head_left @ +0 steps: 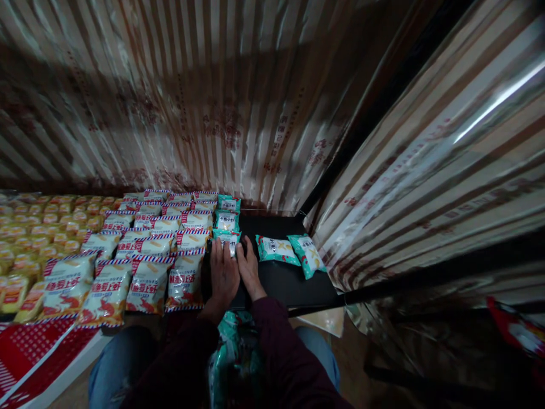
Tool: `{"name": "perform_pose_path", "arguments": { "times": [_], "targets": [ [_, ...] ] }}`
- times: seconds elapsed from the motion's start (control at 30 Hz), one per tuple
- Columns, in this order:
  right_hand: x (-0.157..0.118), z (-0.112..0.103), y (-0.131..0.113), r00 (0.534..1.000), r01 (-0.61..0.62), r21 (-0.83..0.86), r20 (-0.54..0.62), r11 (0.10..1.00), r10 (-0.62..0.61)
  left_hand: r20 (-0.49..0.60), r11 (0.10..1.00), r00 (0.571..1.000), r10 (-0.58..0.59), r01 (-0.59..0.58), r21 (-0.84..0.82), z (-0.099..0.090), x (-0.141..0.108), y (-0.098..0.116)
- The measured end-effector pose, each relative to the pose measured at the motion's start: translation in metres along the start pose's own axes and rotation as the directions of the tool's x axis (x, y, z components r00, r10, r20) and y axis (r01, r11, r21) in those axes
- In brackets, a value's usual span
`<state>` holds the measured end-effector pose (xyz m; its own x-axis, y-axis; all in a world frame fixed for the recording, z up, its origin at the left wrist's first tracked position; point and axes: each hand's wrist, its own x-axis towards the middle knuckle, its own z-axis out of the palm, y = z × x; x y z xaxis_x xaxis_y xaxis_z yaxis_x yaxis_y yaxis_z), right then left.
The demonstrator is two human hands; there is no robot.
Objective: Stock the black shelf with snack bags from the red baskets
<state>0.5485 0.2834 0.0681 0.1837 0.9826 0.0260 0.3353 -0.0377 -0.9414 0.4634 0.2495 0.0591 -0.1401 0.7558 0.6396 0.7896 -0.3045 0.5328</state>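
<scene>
Both of my hands rest on the near part of a teal and white snack packet (230, 236), the nearest of three teal packets stacked in a column on the black shelf (272, 280). My left hand (223, 271) covers its lower left part, fingers pointing forward. Beside it, my right hand (249, 266) touches the packet's right edge with its fingers extended. Behind lie the other two teal packets (227, 221). To the right, a teal packet (277, 250) lies flat, and another (307, 255) is angled next to it.
Rows of white and orange packets (149, 282) stand left of my hands, with small yellow packets (29, 250) farther left. Striped sheeting (255, 113) hangs behind and on the right. More teal packets (227, 346) lie below, between my legs.
</scene>
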Motion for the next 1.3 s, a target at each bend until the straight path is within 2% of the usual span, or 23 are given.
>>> {"name": "perform_pose_path", "arguments": {
  "times": [0.2,0.4,0.57,0.7,0.83,0.9,0.93,0.97,1.03,1.1,1.13,1.2,1.3],
  "targets": [
    [-0.029,-0.009,0.008,0.998,-0.007,-0.04,-0.064,0.999,0.004,0.154,0.998,0.988,0.016,-0.007,-0.063,-0.015,-0.041,0.016],
    [-0.061,-0.015,0.02,0.996,0.037,-0.068,-0.073,0.997,-0.042,0.346,0.996,0.937,0.043,-0.015,-0.083,-0.028,-0.095,0.02],
    [-0.099,-0.02,0.024,0.977,0.198,-0.202,-0.044,0.959,-0.211,0.424,0.986,0.89,0.165,-0.142,-0.086,-0.041,-0.127,0.017],
    [-0.135,-0.022,0.029,0.924,0.379,-0.242,0.053,0.893,-0.378,0.461,0.979,0.864,0.202,-0.187,-0.079,-0.054,-0.154,0.007],
    [-0.168,-0.02,0.041,0.865,0.502,-0.28,0.147,0.818,-0.481,0.491,0.991,0.86,0.135,-0.123,-0.056,-0.062,-0.186,-0.01],
    [-0.182,-0.017,0.049,0.84,0.543,-0.306,0.192,0.782,-0.508,0.533,0.999,0.846,0.025,-0.033,0.005,-0.065,-0.2,-0.02],
    [-0.188,-0.015,0.053,0.833,0.554,-0.319,0.209,0.769,-0.513,0.57,0.998,0.82,-0.051,0.024,0.054,-0.067,-0.206,-0.024],
    [-0.193,-0.012,0.059,0.832,0.555,-0.33,0.224,0.764,-0.508,0.615,0.991,0.778,-0.13,0.083,0.104,-0.069,-0.211,-0.028],
    [-0.204,-0.006,0.072,0.851,0.523,-0.347,0.259,0.779,-0.456,0.697,0.962,0.664,-0.271,0.203,0.18,-0.076,-0.218,-0.032],
    [-0.214,0.001,0.088,0.889,0.437,-0.352,0.312,0.828,-0.336,0.745,0.927,0.564,-0.356,0.316,0.204,-0.083,-0.222,-0.033],
    [-0.219,0.004,0.096,0.91,0.364,-0.351,0.331,0.863,-0.25,0.755,0.91,0.534,-0.38,0.361,0.203,-0.087,-0.223,-0.033],
    [-0.225,0.008,0.108,0.944,0.191,-0.338,0.322,0.921,-0.078,0.758,0.887,0.508,-0.409,0.416,0.2,-0.093,-0.226,-0.033],
    [-0.227,0.008,0.115,0.965,-0.012,-0.28,0.247,0.96,0.084,0.748,0.874,0.505,-0.43,0.44,0.206,-0.097,-0.229,-0.033]
  ]
}}
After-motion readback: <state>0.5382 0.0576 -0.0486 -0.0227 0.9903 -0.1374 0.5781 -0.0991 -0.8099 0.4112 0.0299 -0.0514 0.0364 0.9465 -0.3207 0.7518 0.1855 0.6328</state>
